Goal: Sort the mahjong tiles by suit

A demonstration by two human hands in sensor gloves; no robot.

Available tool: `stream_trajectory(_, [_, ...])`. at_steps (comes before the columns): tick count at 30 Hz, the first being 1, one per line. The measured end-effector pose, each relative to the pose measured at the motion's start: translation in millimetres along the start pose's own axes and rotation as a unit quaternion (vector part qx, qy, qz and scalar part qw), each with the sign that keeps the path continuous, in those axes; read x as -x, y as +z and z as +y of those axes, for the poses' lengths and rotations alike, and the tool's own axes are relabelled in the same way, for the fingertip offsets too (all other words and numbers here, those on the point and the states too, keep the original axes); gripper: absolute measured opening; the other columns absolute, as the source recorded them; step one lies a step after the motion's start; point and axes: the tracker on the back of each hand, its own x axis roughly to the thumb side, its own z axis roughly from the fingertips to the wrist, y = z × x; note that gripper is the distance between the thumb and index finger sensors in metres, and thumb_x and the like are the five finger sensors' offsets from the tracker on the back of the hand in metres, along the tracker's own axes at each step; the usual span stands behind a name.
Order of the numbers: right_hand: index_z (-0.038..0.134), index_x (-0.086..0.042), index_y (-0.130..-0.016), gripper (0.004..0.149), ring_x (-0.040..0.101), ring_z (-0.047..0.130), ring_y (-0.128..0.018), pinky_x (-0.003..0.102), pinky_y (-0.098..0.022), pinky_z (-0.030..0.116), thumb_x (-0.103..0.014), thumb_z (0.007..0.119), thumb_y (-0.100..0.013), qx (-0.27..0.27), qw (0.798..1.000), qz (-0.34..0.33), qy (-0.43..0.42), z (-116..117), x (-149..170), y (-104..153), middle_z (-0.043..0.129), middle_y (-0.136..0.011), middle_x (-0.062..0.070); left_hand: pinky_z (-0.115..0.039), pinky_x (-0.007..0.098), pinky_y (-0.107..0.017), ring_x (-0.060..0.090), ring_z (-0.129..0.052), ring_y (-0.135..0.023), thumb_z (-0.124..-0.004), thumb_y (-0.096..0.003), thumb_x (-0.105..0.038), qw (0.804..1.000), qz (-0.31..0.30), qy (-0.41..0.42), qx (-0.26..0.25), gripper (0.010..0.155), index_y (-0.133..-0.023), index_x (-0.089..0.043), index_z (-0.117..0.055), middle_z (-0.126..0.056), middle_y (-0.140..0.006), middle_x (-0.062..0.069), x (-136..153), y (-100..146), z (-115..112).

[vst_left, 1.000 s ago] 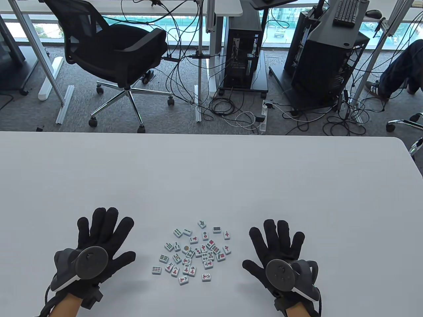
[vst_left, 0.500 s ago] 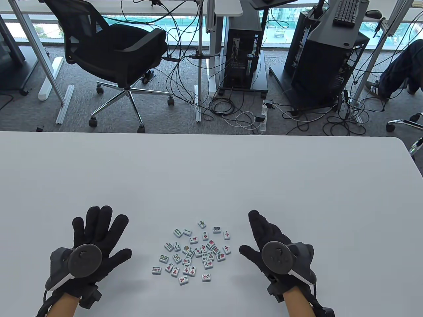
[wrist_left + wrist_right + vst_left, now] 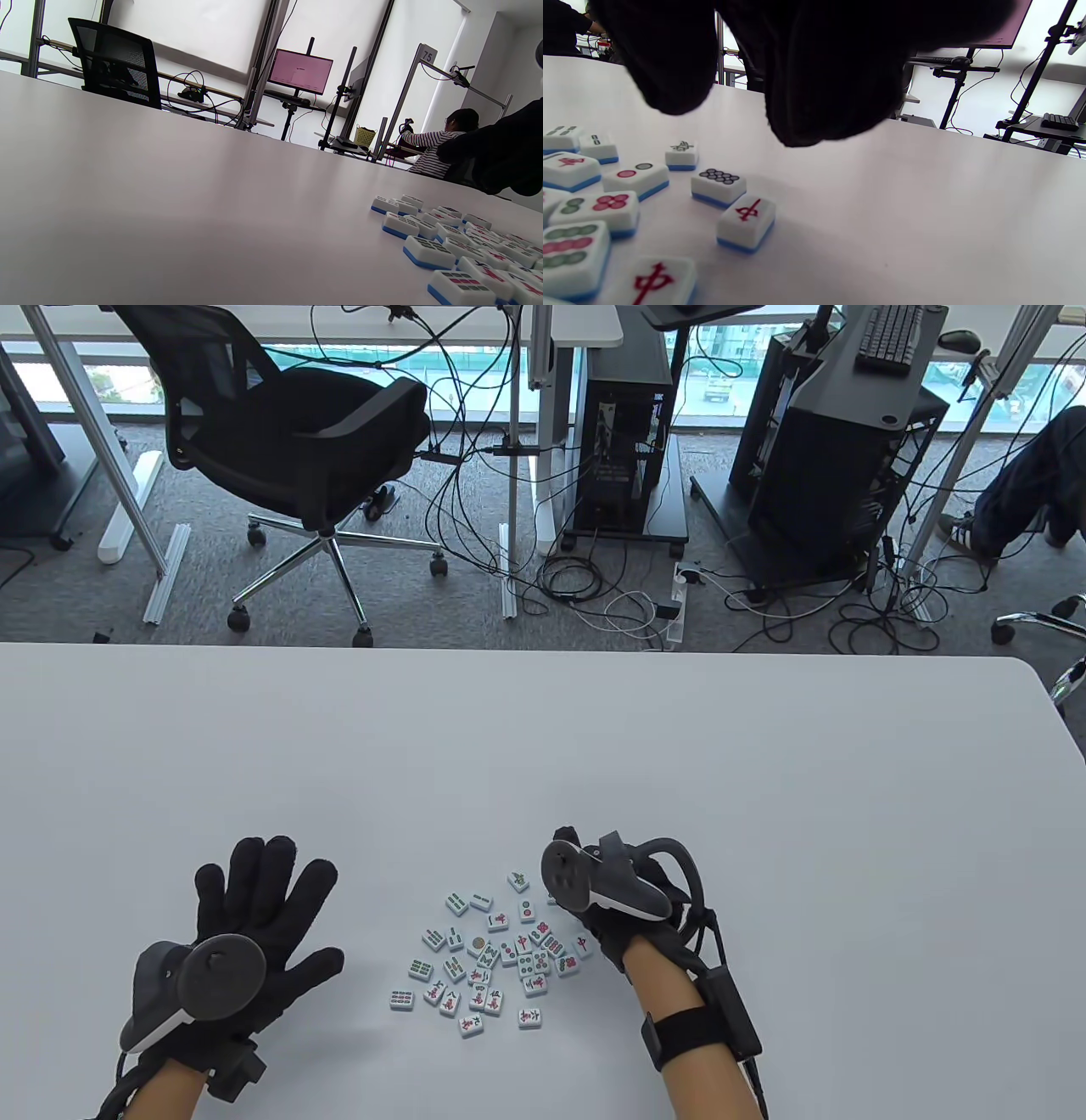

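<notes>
White mahjong tiles (image 3: 496, 954) w/ blue backs lie face up in a loose cluster on the pale grey table (image 3: 543, 746), near its front edge, between the two gloved hands. Mixed suits: green bamboo tiles mostly on the cluster's left, circles and red-character tiles toward the middle & right.

Left hand (image 3: 246, 933) rests flat on the table, left of the cluster and apart from it, fingers spread wide, holding nothing; round tracker on its back.

Right hand (image 3: 628, 916) is turned on its side over the right edge of the cluster, tracker facing left. In the right wrist view its fingertips (image 3: 831, 84) hang above the table, just over the circles tile (image 3: 718, 183) and the red-character tile (image 3: 746, 221), not touching either as far as I can see. Fingers look bent downward, but can't tell whether they're loose or closed; nothing visibly held.

Left wrist view, low across the tabletop: tiles at lower right, the right hand's dark glove (image 3: 500, 156) beyond them.

Behind the table: black office chair (image 3: 288, 449), PC towers, tangled cables on the carpet.
</notes>
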Motion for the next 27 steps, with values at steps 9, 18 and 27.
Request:
stream_trajectory(9, [0.086, -0.011, -0.081, 0.048, 0.013, 0.087, -0.008, 0.025, -0.005, 0.077, -0.040, 0.084, -0.043, -0.072, 0.996, 0.028, 0.054, 24, -23, -31, 0.098, -0.037, 0.004, 0.012, 0.043, -0.079, 0.007, 0.020, -0.111, -0.051, -0.0413, -0.084, 1.000, -0.004, 0.002, 0.004, 0.082, -0.110, -0.056, -0.014, 0.013, -0.116, -0.025, -1, -1, -1])
stream_trajectory(18, [0.087, -0.011, -0.079, 0.048, 0.013, 0.087, -0.006, 0.026, -0.004, 0.076, -0.043, 0.081, -0.045, -0.060, 0.997, 0.034, 0.017, 14, -14, -29, 0.099, -0.035, 0.005, 0.012, 0.044, -0.079, 0.007, 0.020, -0.111, -0.051, -0.0416, -0.084, 1.000, -0.006, 0.000, 0.005, 0.082, -0.110, -0.056, -0.014, 0.013, -0.116, -0.025, -2, -1, -2])
stream_trajectory(27, [0.070, -0.022, -0.096, 0.061, 0.013, 0.087, -0.010, 0.025, -0.007, 0.077, -0.038, 0.088, -0.041, -0.098, 0.990, -0.014, 0.101, 22, -24, -27, 0.098, -0.041, 0.002, 0.011, 0.044, -0.079, 0.007, 0.020, -0.112, -0.051, -0.0419, -0.084, 1.000, -0.010, -0.005, 0.006, 0.082, -0.110, -0.056, -0.014, 0.013, -0.116, -0.025, -5, -1, -2])
